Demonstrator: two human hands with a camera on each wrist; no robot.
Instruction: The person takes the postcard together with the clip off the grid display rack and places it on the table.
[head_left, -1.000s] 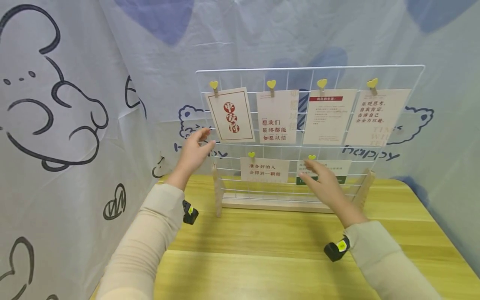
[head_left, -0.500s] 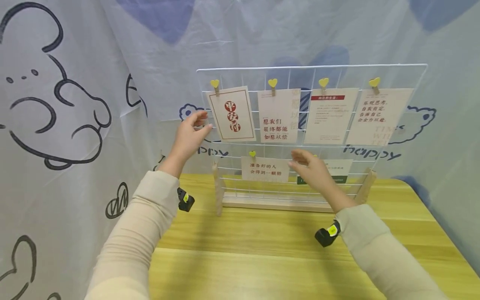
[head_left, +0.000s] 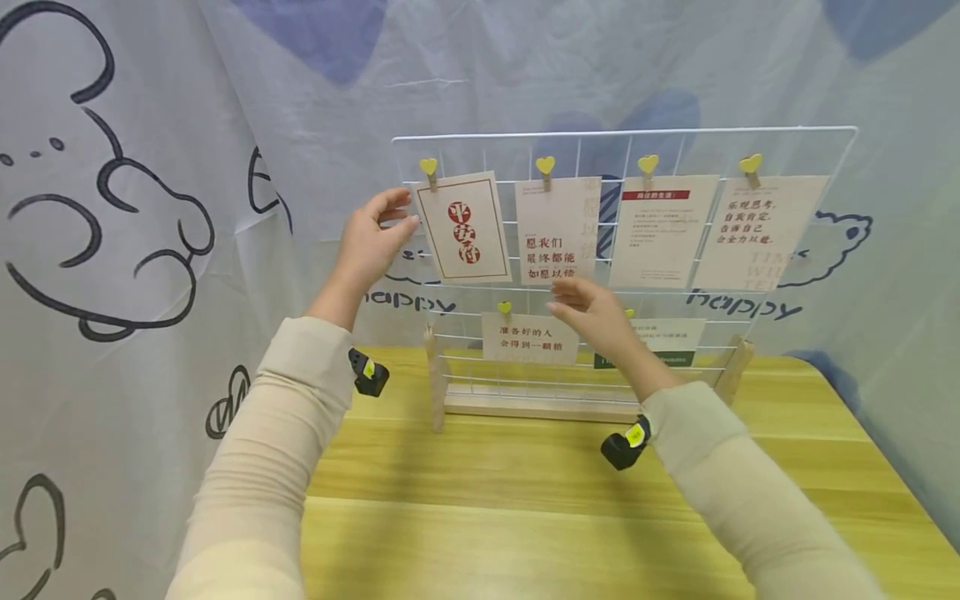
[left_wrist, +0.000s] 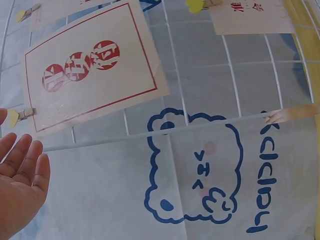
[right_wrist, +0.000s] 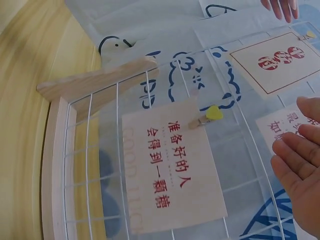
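A white wire grid rack [head_left: 480, 136] carries several printed cards on yellow heart-topped clips. My left hand [head_left: 373, 237] is raised beside its upper left edge with relaxed fingers, close to a tilted red-bordered card [head_left: 491, 242] and the heart clip [head_left: 428, 166] above it. In the left wrist view the left hand [left_wrist: 22, 185] holds nothing, its fingertips just short of that clip. My right hand [head_left: 600, 317] hovers before the middle of the rack, fingers loosely bent. It overlaps the lower edge of the second upper card [head_left: 555, 217]; the right wrist view shows its palm [right_wrist: 305, 195] bare.
Two lower cards hang beneath, one with red lettering [head_left: 530, 337], one with a green band [head_left: 678, 358]. A wooden base [head_left: 525, 406] supports the rack on the yellow wood-grain table [head_left: 480, 533]. A patterned cloth [head_left: 315, 108] hangs behind and at left.
My left hand has risen along the rack's left edge toward the upper clip. My right hand has moved left and up, from the green-banded card toward the second upper card.
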